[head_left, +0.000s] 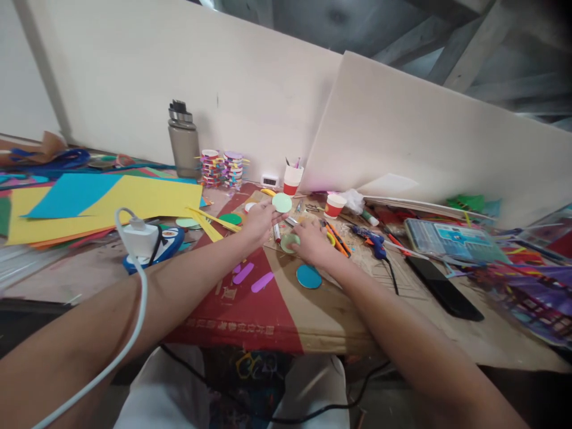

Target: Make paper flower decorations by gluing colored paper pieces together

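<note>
My left hand [260, 220] is closed on a pale green paper disc [282, 203], held at the fingertips above the cardboard. A second, duller green disc [289, 243] is at the fingers of my right hand [313, 239], which are curled over its right edge. A blue disc [308, 276] lies flat just in front of my right hand. Left of it are purple paper strips [262, 282]. A darker green disc [230, 219] and yellow strips [208, 223] lie by my left hand. A red-and-white marker [277, 232] rests between both hands.
Right of my hands lie orange pens [338, 239], a blue glue gun [376, 243], a black phone [444, 288] and a plastic case [451, 238]. Paper cups [335, 205], stacked striped towers [233, 170] and a bottle [183, 143] stand behind. A white cable [142, 298] crosses my left forearm.
</note>
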`<move>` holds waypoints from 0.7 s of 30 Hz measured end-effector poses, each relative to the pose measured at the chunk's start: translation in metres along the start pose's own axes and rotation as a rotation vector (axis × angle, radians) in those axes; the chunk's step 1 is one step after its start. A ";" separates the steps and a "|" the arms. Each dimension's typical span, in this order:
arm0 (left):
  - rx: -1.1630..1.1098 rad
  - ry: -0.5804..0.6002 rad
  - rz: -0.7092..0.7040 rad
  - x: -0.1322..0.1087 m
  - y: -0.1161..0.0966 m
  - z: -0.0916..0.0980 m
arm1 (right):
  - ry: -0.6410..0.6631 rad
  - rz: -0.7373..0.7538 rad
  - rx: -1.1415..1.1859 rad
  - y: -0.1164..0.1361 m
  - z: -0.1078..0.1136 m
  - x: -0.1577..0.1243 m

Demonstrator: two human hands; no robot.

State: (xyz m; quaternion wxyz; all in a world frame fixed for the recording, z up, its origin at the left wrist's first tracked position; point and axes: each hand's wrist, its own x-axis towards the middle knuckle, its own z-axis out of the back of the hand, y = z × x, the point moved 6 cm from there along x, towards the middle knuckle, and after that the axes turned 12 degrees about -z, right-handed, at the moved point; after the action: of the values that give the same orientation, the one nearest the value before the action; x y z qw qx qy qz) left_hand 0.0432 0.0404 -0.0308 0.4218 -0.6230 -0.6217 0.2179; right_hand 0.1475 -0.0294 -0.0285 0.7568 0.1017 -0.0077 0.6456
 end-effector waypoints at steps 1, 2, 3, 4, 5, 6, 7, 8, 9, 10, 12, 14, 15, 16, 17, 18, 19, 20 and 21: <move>0.000 -0.003 -0.002 0.000 0.000 0.000 | -0.011 0.008 0.080 -0.003 0.002 0.001; 0.001 -0.008 -0.005 0.000 0.000 0.000 | -0.029 0.012 0.174 -0.008 0.005 0.002; 0.004 -0.014 -0.007 0.000 0.000 0.000 | -0.060 0.012 0.273 -0.013 0.009 0.003; 0.009 -0.019 -0.008 -0.001 0.001 0.000 | -0.111 0.005 0.371 -0.019 0.015 0.003; 0.016 -0.023 -0.006 -0.002 0.001 0.000 | -0.182 -0.008 0.461 -0.026 0.021 0.002; 0.023 -0.017 0.001 -0.003 0.003 0.000 | -0.271 -0.021 0.536 -0.032 0.029 0.000; 0.027 -0.005 0.011 -0.004 0.004 -0.001 | -0.366 -0.026 0.596 -0.038 0.036 -0.003; 0.029 0.010 0.025 -0.006 0.006 -0.002 | -0.453 -0.018 0.643 -0.041 0.043 -0.007; 0.031 0.026 0.045 -0.008 0.009 -0.004 | -0.527 0.000 0.677 -0.043 0.049 -0.010; 0.034 0.042 0.069 -0.010 0.011 -0.005 | -0.585 0.026 0.699 -0.044 0.053 -0.013; 0.043 0.077 0.126 -0.015 0.016 -0.009 | -0.658 0.096 0.717 -0.042 0.058 -0.017; 0.058 0.122 0.184 -0.020 0.020 -0.013 | -0.676 0.158 0.696 -0.038 0.058 -0.018; 0.063 0.145 0.207 -0.022 0.021 -0.015 | -0.667 0.180 0.671 -0.036 0.056 -0.017; 0.060 0.164 0.220 -0.023 0.022 -0.017 | -0.653 0.200 0.643 -0.034 0.054 -0.015; 0.053 0.178 0.226 -0.025 0.022 -0.018 | -0.640 0.222 0.614 -0.032 0.051 -0.013; 0.043 0.187 0.226 -0.025 0.021 -0.019 | -0.633 0.249 0.590 -0.031 0.048 -0.012; 0.030 0.191 0.224 -0.026 0.020 -0.020 | -0.633 0.279 0.569 -0.029 0.046 -0.011; 0.017 0.192 0.220 -0.026 0.019 -0.021 | -0.641 0.312 0.553 -0.028 0.044 -0.010; 0.005 0.191 0.219 -0.026 0.018 -0.021 | -0.652 0.343 0.537 -0.027 0.043 -0.010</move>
State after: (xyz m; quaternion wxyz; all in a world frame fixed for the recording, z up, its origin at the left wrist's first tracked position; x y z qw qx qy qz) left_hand 0.0671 0.0128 -0.0403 0.4542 -0.7039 -0.5066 0.2040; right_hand 0.1775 -0.0501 0.0083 0.5438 0.4896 -0.0944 0.6750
